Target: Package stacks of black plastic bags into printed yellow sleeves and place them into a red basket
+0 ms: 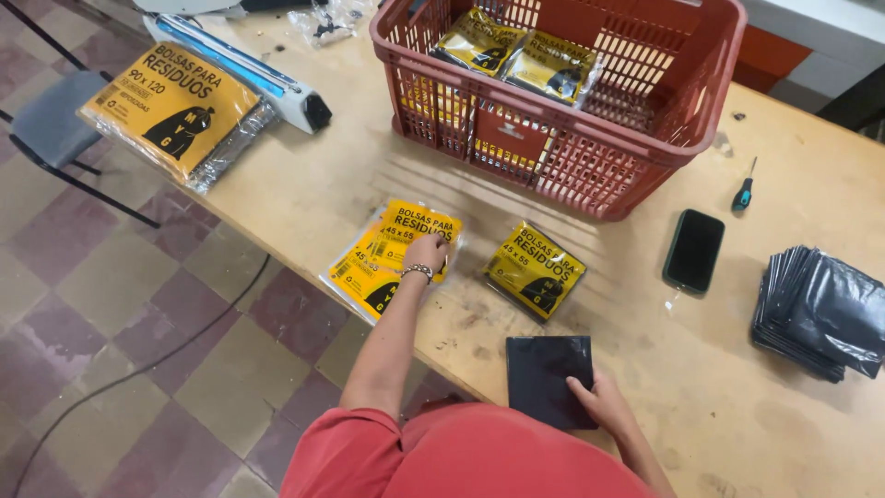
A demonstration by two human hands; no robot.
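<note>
folded bag (549,380) black, flat, square, under right hand (601,403)

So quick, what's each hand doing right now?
Left hand: fingers curled, pinching the top yellow packet of a small stack.
Right hand: lies flat and open on a folded black bag at the table edge, not gripping it.

Bright, even daylight; soft shadow beside red basket (590,175); sharp focus; slight wide-angle bending at edges.
</note>
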